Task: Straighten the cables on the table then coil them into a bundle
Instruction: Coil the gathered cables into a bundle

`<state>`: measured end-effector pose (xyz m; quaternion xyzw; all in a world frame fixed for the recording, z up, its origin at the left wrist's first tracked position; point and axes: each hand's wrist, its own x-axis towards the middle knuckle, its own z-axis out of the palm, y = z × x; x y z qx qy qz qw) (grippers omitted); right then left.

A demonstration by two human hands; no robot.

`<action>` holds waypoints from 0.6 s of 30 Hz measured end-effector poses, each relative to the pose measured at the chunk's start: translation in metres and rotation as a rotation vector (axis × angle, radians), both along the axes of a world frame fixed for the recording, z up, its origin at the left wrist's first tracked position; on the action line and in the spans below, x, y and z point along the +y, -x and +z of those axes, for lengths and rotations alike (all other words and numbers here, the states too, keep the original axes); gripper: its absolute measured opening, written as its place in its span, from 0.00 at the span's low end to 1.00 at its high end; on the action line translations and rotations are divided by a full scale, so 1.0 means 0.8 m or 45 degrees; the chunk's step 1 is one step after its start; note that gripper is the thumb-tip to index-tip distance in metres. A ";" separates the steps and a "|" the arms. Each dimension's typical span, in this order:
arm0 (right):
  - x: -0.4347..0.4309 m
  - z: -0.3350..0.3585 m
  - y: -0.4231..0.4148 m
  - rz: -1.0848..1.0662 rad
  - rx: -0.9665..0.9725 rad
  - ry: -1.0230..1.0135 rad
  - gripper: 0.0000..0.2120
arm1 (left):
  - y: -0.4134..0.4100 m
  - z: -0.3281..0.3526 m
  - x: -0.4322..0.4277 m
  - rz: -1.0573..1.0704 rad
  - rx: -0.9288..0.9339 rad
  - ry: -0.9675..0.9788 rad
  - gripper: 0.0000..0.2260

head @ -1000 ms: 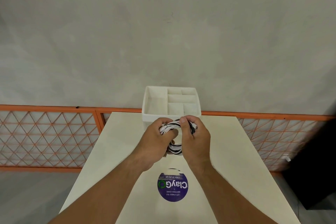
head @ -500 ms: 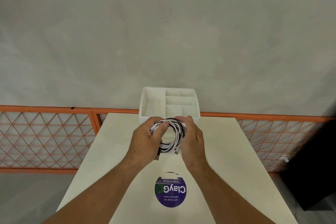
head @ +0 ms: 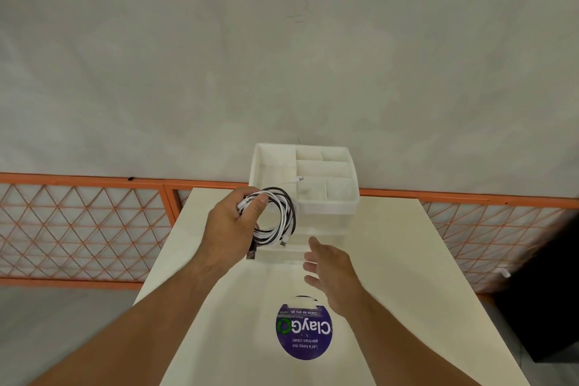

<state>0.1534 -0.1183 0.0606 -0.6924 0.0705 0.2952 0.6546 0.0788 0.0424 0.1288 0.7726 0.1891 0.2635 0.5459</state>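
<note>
Left hand (head: 230,226) grip: clenched on the cable bundle (head: 286,213), thumb and fingers pinching the loop's upper-left arc. The rest of the loop hangs right of and below the grip, above the surface (head: 407,260), in front of the organiser's near-left corner. Bundle is thin round black and white cables in one roughly circular coil of several turns. Two plug ends dangle at the bottom; the lower-left one (head: 250,255) is dark and rectangular.

Right hand (head: 329,273) grip: released, fingers relaxed, holding nothing, apart from the bundle.

Organiser (head: 329,208): white, rectangular, matte, split into compartments. A white cable end with a metal tip (head: 299,178) lies inside by a divider.

Surface is smooth, cream, with a round purple sticker (head: 304,334).
</note>
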 end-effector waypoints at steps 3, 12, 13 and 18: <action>0.020 -0.001 -0.007 -0.067 0.135 -0.112 0.18 | -0.001 -0.006 0.007 0.014 0.000 -0.008 0.06; 0.059 -0.017 -0.024 -0.296 0.443 -0.539 0.33 | -0.004 -0.026 0.021 0.057 0.014 0.019 0.05; 0.062 -0.021 -0.025 -0.327 0.455 -0.582 0.33 | -0.005 -0.027 0.023 0.059 0.014 0.022 0.05; 0.078 -0.026 -0.030 -0.385 0.441 -0.724 0.30 | -0.010 -0.035 0.029 0.055 0.033 0.039 0.06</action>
